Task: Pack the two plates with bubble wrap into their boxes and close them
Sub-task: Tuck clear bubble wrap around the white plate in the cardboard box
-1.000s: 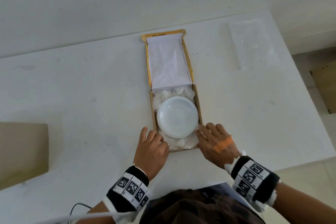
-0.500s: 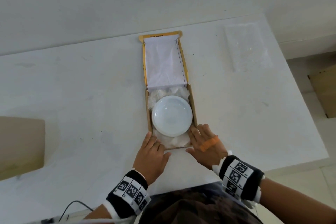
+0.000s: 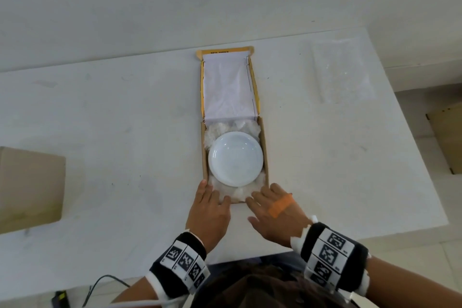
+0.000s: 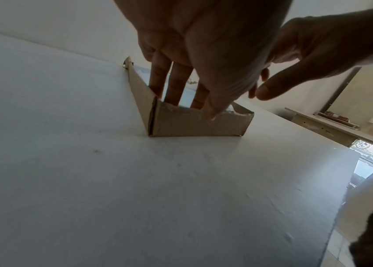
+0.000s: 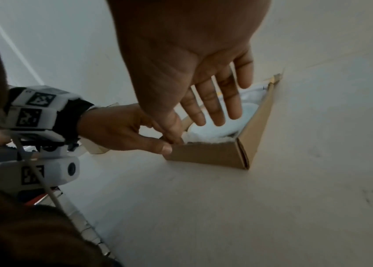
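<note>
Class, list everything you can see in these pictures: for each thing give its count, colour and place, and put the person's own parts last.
Round white plate: one, white, lying on the padding inside the open box.
Open brown cardboard box: one, brown, table centre, lid folded back away from the person.
Crumpled bubble wrap padding: white, under and around the plate.
Clear bubble wrap sheet: one, transparent, far right of the table.
Closed brown cardboard box: one, brown, left edge.
White table: one.
Left hand: fingers straight, at the box's near-left corner.
Right hand: fingers straight, orange band, near-right corner.
</note>
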Demonstrator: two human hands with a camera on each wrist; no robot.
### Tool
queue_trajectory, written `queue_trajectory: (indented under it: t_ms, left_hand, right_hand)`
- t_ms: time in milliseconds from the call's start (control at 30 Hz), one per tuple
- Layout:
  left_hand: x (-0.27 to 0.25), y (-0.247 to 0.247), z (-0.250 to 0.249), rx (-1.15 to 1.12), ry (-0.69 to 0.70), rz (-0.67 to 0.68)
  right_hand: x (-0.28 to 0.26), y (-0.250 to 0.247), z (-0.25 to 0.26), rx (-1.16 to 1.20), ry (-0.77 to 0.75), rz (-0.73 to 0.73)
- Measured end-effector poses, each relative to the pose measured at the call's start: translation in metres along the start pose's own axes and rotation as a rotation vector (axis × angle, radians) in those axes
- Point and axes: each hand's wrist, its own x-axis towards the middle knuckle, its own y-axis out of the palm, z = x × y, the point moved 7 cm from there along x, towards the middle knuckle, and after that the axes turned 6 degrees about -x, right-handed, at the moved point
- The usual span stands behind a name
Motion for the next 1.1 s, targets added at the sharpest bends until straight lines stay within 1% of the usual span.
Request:
queue_trajectory:
  t_ms: [100,200,233,367,467,533,633,767,867,933,967,1033,1100]
  left_hand:
    - [-0.001,-0.008,-0.007,-0.021,-0.029,-0.076]
    - [-0.004,-0.012,-0.012,-0.104,-0.005,-0.155]
    - [-0.004,-0.010,-0.012,-0.139,0.003,-0.158]
    - [-0.003,0.006,-0.010,-0.263,0.026,-0.024]
    - [-0.002,0.010,-0.007,-0.299,0.009,0.056]
    - [-0.002,0.010,-0.007,-0.282,0.018,0.065]
    - [0.001,0.010,-0.010,-0.278,0.026,0.099]
    - [0.013,0.006,-0.008,-0.319,0.005,0.105]
    - [0.019,0.010,-0.004,-0.401,-0.031,0.160]
    - [0.021,0.014,-0.003,-0.389,-0.042,0.231]
    - [0.021,0.016,-0.003,-0.386,-0.038,0.237]
    - [0.021,0.016,-0.002,-0.397,-0.039,0.239]
    - [0.021,0.014,0.000,-0.421,-0.048,0.180]
  right_hand:
    - [0.000,0.014,-0.005,0.006,-0.044,0.055]
    - [0.002,0.022,-0.006,-0.005,-0.063,0.108]
    - [0.004,0.024,-0.006,-0.003,-0.068,0.118]
    - [0.011,0.019,-0.005,0.018,-0.077,0.101]
    - [0.009,0.011,-0.006,-0.009,-0.068,0.059]
    - [0.007,0.011,-0.008,-0.056,-0.062,0.064]
    - [0.008,0.023,-0.010,-0.108,-0.073,0.120]
    - [0.017,0.033,-0.011,-0.051,-0.106,0.166]
    - [0.019,0.032,-0.013,-0.049,-0.117,0.165]
    - [0.019,0.033,-0.014,-0.058,-0.101,0.166]
    - [0.019,0.035,-0.014,-0.057,-0.092,0.163]
    - [0.021,0.036,-0.014,-0.051,-0.075,0.164]
    - [0.023,0.033,-0.014,-0.031,-0.054,0.120]
